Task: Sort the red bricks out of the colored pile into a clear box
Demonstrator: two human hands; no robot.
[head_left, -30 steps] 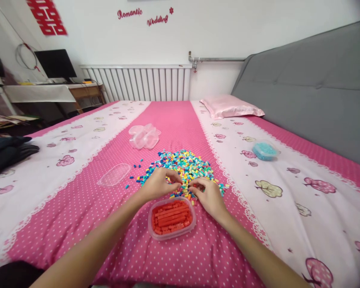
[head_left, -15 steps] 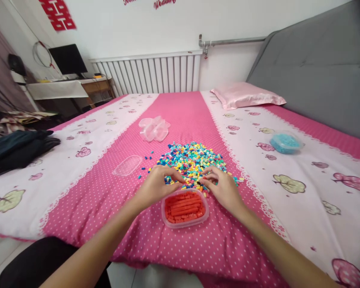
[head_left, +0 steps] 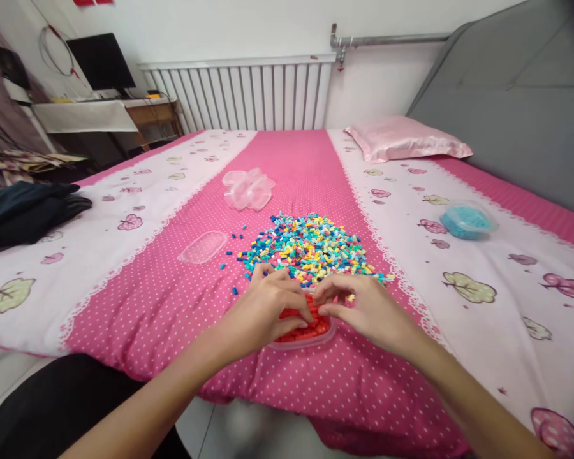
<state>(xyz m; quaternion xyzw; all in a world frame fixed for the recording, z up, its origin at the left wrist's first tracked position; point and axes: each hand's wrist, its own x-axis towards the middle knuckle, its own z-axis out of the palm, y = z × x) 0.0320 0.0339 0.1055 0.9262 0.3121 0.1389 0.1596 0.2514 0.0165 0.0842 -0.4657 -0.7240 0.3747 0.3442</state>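
A clear plastic tub [head_left: 302, 345] of small red bricks [head_left: 319, 327], some joined into long rows, sits on the bed in front of me. Over its left part is my left hand [head_left: 276, 301], thumb and fingers pinched at the red bricks. My right hand [head_left: 361, 305] comes in from the right, its fingers also drawn together over the tub's right side. The fingertips nearly meet, and whatever is between them is too small to make out. Just beyond both hands spreads a heap of small multicoloured bricks [head_left: 310, 245]. My hands cover much of the tub.
A clear lid [head_left: 203, 247] lies left of the heap, with several stacked clear containers [head_left: 249, 190] farther back. At the right stands a tub of light blue pieces [head_left: 467, 220]. A pink pillow [head_left: 406, 137] and dark clothing [head_left: 29, 213] also lie on the bed.
Both hands have moved from the near edge of the heap back toward me, over the tub of red bricks. The camera has tilted slightly downward.
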